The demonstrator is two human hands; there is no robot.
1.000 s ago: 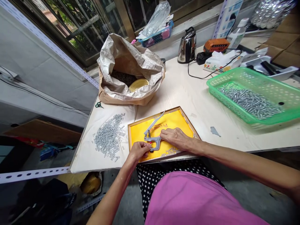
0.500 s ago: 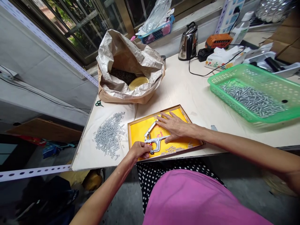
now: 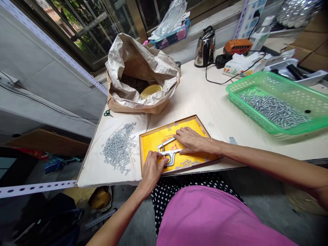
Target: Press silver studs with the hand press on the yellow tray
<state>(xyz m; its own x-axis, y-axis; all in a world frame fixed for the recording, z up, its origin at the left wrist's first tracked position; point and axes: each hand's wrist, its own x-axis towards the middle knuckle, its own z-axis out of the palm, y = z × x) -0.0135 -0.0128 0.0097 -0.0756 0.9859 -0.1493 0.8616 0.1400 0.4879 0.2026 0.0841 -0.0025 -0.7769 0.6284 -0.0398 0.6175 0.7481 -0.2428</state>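
The grey plier-like tool (image 3: 171, 158) is over the yellow bottom of the shallow tray (image 3: 150, 141), at the near side of the surface (image 3: 197, 95); the right hand (image 3: 191, 139) is clamped on its two handles, while the left hand (image 3: 151, 168) touches its left end, and I cannot tell if those fingers pinch something. A heap of small metal pieces (image 3: 119, 148) lies to the left, and farther stand the open sack (image 3: 143, 106) and, at right, the green basket (image 3: 252, 120).
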